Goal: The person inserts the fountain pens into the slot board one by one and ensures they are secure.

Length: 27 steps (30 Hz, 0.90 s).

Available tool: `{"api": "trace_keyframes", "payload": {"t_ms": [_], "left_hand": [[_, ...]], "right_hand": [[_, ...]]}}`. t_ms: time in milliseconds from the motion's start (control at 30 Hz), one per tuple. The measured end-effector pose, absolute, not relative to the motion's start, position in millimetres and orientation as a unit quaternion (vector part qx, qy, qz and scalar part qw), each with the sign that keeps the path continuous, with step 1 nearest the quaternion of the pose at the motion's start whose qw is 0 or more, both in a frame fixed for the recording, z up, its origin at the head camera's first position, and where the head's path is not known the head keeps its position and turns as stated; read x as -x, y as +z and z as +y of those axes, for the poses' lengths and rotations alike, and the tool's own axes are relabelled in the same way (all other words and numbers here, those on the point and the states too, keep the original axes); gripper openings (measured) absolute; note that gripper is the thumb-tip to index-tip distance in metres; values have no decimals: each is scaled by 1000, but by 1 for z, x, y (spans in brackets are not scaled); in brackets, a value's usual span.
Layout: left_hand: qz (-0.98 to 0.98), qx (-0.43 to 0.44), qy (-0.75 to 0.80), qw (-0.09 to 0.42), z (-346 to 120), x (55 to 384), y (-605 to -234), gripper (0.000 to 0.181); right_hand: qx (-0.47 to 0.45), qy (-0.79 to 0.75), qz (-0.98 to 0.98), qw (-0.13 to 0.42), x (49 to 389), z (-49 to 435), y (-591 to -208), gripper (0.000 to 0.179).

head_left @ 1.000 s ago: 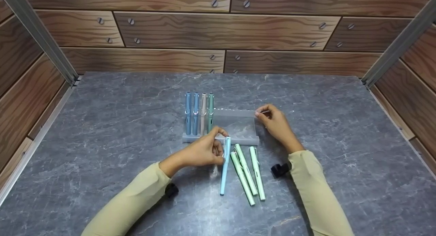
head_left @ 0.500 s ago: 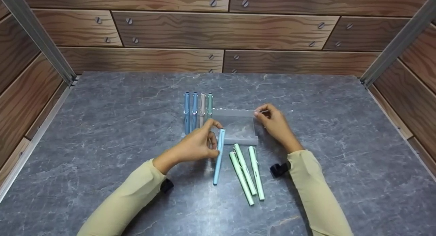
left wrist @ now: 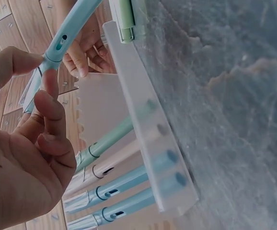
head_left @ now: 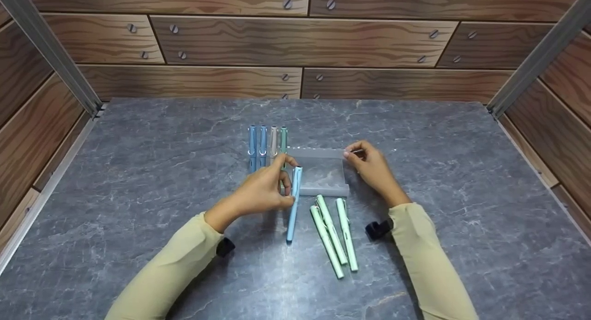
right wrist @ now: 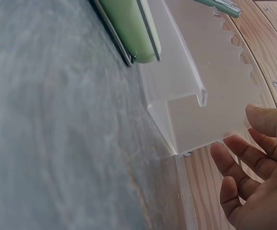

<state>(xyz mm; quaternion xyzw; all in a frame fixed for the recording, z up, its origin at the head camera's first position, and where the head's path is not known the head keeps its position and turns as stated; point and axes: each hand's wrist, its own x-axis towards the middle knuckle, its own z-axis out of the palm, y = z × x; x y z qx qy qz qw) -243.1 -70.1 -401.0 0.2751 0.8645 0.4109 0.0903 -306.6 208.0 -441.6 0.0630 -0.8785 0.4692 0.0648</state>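
My left hand (head_left: 261,188) pinches a light blue pen (head_left: 293,214) between thumb and fingers, its cap end up and its barrel slanting down toward me. It hangs in front of a frosted clear pen stand (head_left: 323,190). In the left wrist view the pen (left wrist: 71,29) crosses above the stand's front ledge (left wrist: 141,110). My right hand (head_left: 374,167) holds the stand's upper right corner, thumb on one face and fingers behind, as the right wrist view shows. Two blue pens (head_left: 252,144), a beige pen (head_left: 274,140) and a dark green pen (left wrist: 112,136) lean side by side in the stand's left slots.
Three mint green pens (head_left: 347,237) lie on the grey marbled table (head_left: 184,140) in front of the stand. Scalloped notches (right wrist: 235,40) line the stand's top edge. Wood-patterned walls (head_left: 295,43) surround the table at the back and sides.
My left hand has carried the light blue pen away from beside the mint green pens, up and to the left toward the stand. My right hand keeps its hold on the corner.
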Motion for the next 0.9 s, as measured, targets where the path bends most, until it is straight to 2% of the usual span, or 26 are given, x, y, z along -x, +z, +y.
{"api": "trace_keyframes", "payload": {"t_ms": [900], "left_hand": [[881, -217, 419, 18, -68, 263, -382, 64]], "right_hand": [[-63, 473, -877, 61, 307, 208, -442, 19]]}}
